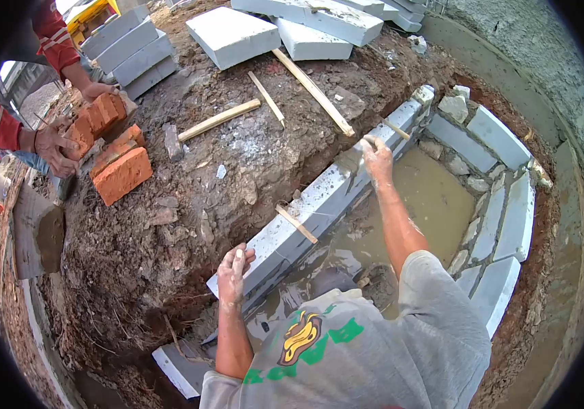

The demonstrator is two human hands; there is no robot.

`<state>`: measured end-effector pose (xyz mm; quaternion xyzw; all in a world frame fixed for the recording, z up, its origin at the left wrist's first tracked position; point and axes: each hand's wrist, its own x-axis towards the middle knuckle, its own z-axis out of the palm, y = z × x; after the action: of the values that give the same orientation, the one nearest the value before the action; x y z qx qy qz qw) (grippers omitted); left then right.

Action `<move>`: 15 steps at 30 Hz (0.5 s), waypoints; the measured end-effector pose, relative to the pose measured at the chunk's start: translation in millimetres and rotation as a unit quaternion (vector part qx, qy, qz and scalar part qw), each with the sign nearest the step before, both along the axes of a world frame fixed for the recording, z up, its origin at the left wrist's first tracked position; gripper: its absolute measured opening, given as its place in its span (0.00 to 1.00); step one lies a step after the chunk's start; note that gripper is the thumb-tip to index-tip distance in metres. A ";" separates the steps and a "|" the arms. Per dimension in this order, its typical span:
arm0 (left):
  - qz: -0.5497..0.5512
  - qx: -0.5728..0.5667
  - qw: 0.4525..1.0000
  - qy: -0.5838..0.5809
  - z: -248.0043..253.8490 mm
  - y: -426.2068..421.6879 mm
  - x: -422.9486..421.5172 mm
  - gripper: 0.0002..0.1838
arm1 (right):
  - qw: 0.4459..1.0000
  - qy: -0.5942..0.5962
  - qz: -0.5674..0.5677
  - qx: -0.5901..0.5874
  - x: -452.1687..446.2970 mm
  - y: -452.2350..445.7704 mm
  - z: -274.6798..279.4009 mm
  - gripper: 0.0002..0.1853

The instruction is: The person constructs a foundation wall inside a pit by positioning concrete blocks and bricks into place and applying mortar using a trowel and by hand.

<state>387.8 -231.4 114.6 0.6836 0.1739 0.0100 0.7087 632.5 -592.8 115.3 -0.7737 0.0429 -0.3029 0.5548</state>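
A long row of pale grey blocks [319, 194] runs diagonally along the trench edge. My left hand [232, 273] is at its near end, fingers curled in toward the thumb. Farther up the row is my right hand [377, 160], its fingertips bent together by the block's top edge. Whether either hand grips a thin thing or only touches the block cannot be made out. One short wooden stick [296, 224] lies across the row between my hands. Another wooden stick [395, 128] pokes out just beyond my right hand.
Muddy water [435, 194] fills the pit, bordered on the right by a laid block wall [489, 215]. On the left, a co-worker's hands [53, 146] hold red bricks [94, 123] above other bricks [123, 176]. Loose grey blocks [230, 34] and wooden strips [312, 92] lie on the soil.
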 end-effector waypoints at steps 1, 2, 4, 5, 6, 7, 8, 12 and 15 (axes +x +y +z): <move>-0.005 -0.014 1.000 -0.009 4.0 -3.4 -3.6 0.25 | 1.000 0.005 0.001 -0.005 -20.8 -8.7 -4.9 0.14; -0.016 -0.025 0.999 -0.019 5.4 -5.0 -11.5 0.25 | 1.000 0.009 -0.005 -0.006 -45.0 -18.8 -6.9 0.15; -0.051 -0.036 0.998 0.001 -4.8 -0.9 -38.2 0.25 | 0.997 0.047 -0.044 -0.049 -102.8 -32.7 -7.8 0.15; -0.063 -0.054 0.996 0.023 -17.1 2.9 -52.5 0.24 | 0.994 0.067 -0.070 -0.055 -134.7 -42.7 -22.5 0.15; -0.075 -0.061 0.994 0.060 -27.4 6.6 -64.3 0.24 | 0.991 0.081 -0.090 -0.064 -161.5 -56.4 -34.4 0.15; -0.080 -0.069 0.990 0.094 -36.8 10.7 -77.5 0.24 | 0.987 0.092 -0.104 -0.076 -184.1 -69.9 -44.2 0.15; -0.078 -0.078 0.986 0.126 -46.2 15.1 -91.0 0.24 | 0.978 0.174 -0.095 -0.061 -212.4 -81.6 -52.6 0.14; -0.058 -0.111 0.984 0.124 -51.5 9.7 -116.9 0.23 | 0.914 0.390 -0.111 -0.028 -295.3 -113.2 -76.8 0.15; -0.064 -0.110 0.987 0.098 -38.0 -1.1 -116.3 0.22 | 0.904 0.413 -0.114 0.008 -297.9 -126.3 -84.6 0.14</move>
<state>271.4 -232.5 76.6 0.6087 0.1989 -0.1215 0.7584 334.7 -719.1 30.6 -0.8148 0.3582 -0.0174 0.4555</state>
